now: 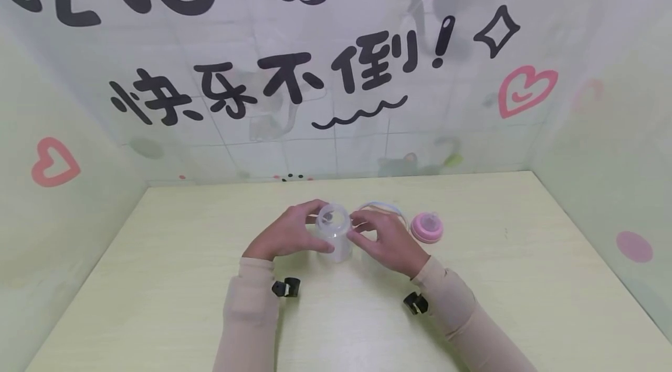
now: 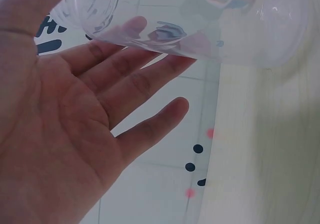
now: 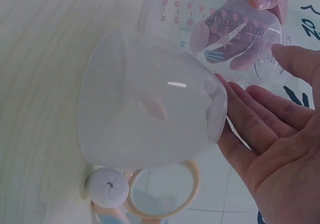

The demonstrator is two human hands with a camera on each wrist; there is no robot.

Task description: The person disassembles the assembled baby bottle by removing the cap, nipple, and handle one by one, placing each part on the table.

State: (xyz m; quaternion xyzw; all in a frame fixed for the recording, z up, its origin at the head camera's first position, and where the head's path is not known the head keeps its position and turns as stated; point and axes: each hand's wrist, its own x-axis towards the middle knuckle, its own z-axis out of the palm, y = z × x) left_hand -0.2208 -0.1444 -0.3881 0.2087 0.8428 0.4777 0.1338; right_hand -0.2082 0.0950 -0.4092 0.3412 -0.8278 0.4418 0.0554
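A clear baby bottle [image 1: 336, 238] with an uncapped top stands upright on the table, red scale marks printed on its side [image 3: 220, 27]. My left hand [image 1: 296, 231] holds it from the left, thumb in front and fingers behind. In the left wrist view the little finger of this hand [image 2: 75, 114] sticks out apart from the bottle [image 2: 165, 19]. On the other side my right hand [image 1: 388, 241] has thumb and fingertips about the bottle's neck. Beside the right fingers stands a frosted dome-shaped cover [image 3: 150, 104] on the table.
A pink bottle collar with a teat [image 1: 427, 228] lies right of my right hand. Behind that hand is a ring-shaped handle piece [image 3: 195, 184], next to a small white ball-like part [image 3: 107, 186]. A printed wall sheet [image 1: 336, 150] rises at the table's back edge.
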